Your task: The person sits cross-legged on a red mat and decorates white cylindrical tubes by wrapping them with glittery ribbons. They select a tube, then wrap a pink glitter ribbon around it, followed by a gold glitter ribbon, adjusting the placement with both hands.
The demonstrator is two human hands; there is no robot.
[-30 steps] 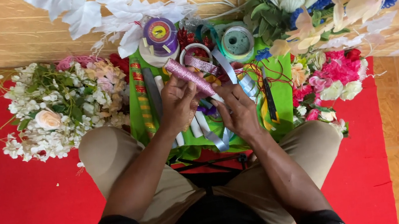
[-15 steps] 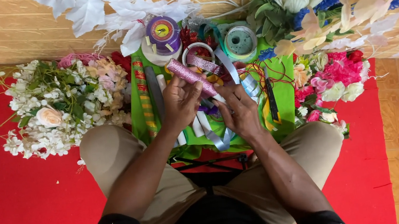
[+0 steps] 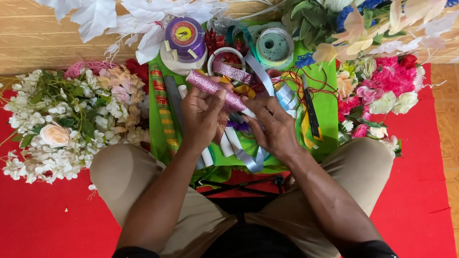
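Note:
A pink glitter roll (image 3: 214, 89) slants across the middle of the head view, above a green cloth (image 3: 328, 106). My left hand (image 3: 200, 117) grips its upper left part with thumb and fingers. Against its lower right end, my right hand (image 3: 272, 125) has its fingers curled. Under both hands lie several ribbons, among them silver-blue strips (image 3: 253, 158) and white rolls. A second pink glitter piece (image 3: 231, 72) lies just behind the roll.
White and peach artificial flowers (image 3: 62, 125) are heaped at the left, pink ones (image 3: 386, 85) at the right, on a red mat (image 3: 29, 244). A purple spool (image 3: 184, 36), a tape ring (image 3: 225, 57), a green floral foam cup (image 3: 274, 44) and a black-handled tool (image 3: 311, 111) lie on the cloth.
Both hands stay on the glitter roll. The fingers shifted slightly along it; its slant and place are nearly the same.

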